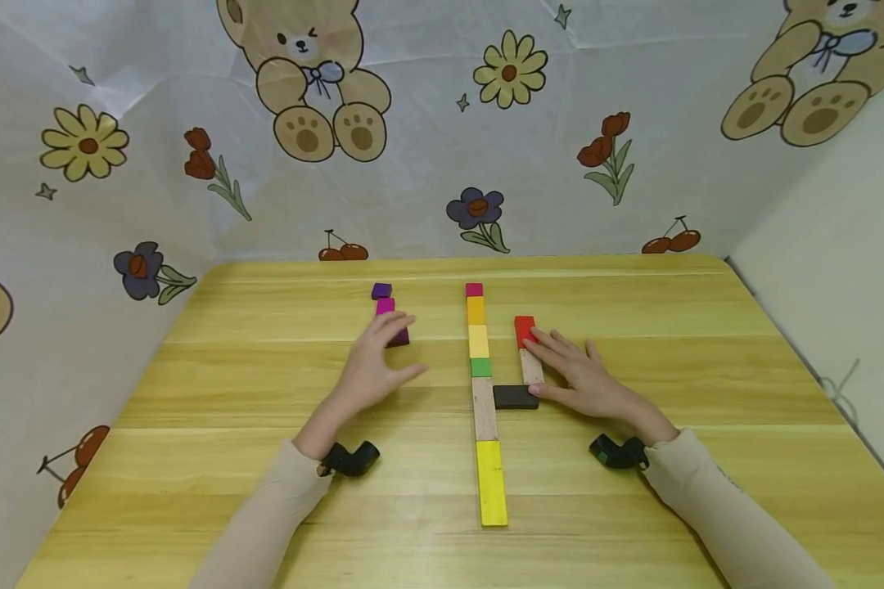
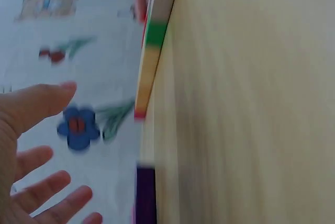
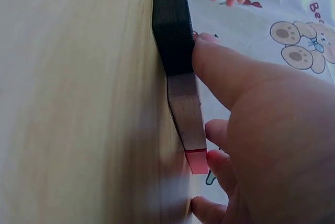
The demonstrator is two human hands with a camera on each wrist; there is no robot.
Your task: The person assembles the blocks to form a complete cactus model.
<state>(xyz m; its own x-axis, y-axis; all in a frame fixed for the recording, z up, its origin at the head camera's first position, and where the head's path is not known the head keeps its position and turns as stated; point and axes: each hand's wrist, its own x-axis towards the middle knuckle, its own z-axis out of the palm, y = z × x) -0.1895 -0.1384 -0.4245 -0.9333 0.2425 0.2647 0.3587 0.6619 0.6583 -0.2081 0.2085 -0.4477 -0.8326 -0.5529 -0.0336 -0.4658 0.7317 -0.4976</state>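
Note:
My left hand (image 1: pixel 368 368) is spread, its thumb apart from its fingers and nothing between them. It partly covers a magenta block (image 1: pixel 386 305) and a dark purple block (image 1: pixel 401 337) in the head view; a small violet block (image 1: pixel 381 290) lies just beyond. On the other side, my right hand (image 1: pixel 585 384) has its fingertips at a red block (image 1: pixel 525 331) and a pale wooden block (image 1: pixel 531 366) joined end to end. Its thumb tip touches the black block's (image 1: pixel 514 397) right end. In the right wrist view these fingers (image 3: pixel 222 169) run along the blocks' side.
A straight row runs up the table's middle: yellow block (image 1: pixel 492 483), pale wooden block (image 1: pixel 484 409), green block (image 1: pixel 480 367), cream block (image 1: pixel 478 341), orange block (image 1: pixel 475 310) and crimson block (image 1: pixel 475 290). The black block's left end meets this row. A printed cloth (image 1: pixel 412 196) hangs behind the table.

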